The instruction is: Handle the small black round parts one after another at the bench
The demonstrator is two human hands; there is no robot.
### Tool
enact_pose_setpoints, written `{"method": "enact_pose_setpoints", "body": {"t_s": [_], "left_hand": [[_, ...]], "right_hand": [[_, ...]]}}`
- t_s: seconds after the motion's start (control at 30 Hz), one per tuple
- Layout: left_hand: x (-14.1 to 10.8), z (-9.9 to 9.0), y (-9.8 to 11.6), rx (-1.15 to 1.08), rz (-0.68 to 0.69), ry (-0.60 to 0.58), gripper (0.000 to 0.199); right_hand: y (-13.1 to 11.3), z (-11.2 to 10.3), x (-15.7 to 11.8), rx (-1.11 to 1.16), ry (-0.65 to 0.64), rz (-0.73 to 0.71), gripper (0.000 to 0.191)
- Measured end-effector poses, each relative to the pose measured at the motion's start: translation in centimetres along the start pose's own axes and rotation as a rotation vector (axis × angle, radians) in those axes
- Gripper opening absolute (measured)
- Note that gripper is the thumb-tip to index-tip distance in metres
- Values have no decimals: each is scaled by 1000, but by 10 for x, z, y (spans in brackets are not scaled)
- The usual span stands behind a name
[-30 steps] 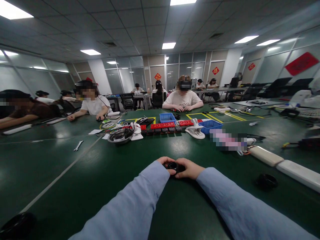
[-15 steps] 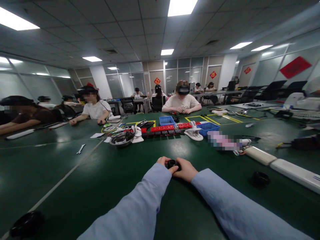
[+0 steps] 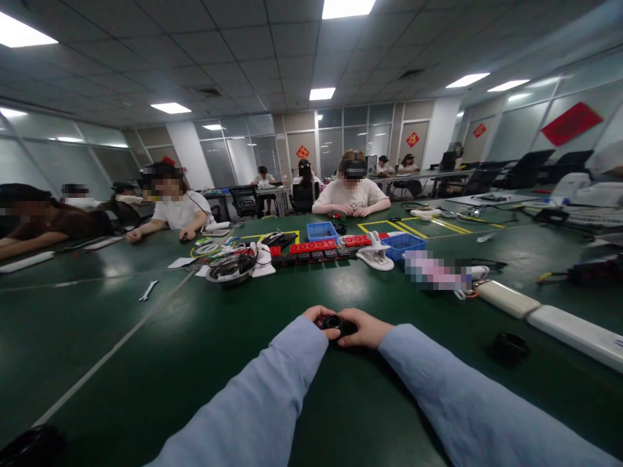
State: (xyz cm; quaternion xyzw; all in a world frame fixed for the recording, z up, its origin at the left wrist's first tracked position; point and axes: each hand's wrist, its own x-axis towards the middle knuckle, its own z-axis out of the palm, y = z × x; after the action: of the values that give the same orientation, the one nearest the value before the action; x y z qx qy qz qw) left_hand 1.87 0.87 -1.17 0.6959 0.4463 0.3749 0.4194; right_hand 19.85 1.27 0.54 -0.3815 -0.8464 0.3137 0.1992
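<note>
Both hands meet over the green table, around a small black round part with a hole in its top. My left hand is closed around its left side, thumb toward me. On the right side, the fingers of my right hand are closed against the same black part, with a dark portion showing between the hands. The undersides of the fingers are hidden. To the right lies a separate black ring-shaped part, and another dark round part is cut off at the lower left corner.
Ahead stand red and black block strips, a blue tray, a white clamp stand and a bowl of cables. A wrench lies left; a long white bar lies right. Other people sit around the table.
The view has shifted slightly. My right hand has moved a little to the right, and more of the black part shows between the hands. Both hands stay on it.
</note>
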Motion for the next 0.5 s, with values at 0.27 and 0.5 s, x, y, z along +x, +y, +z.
{"method": "enact_pose_setpoints", "body": {"t_s": [0.27, 0.5], "left_hand": [[0, 3, 0, 38, -30, 28, 34], [2, 17, 4, 189, -33, 300, 36]], "right_hand": [[3, 3, 1, 70, 14, 47, 37], [-7, 19, 4, -109, 272, 220, 32]]}}
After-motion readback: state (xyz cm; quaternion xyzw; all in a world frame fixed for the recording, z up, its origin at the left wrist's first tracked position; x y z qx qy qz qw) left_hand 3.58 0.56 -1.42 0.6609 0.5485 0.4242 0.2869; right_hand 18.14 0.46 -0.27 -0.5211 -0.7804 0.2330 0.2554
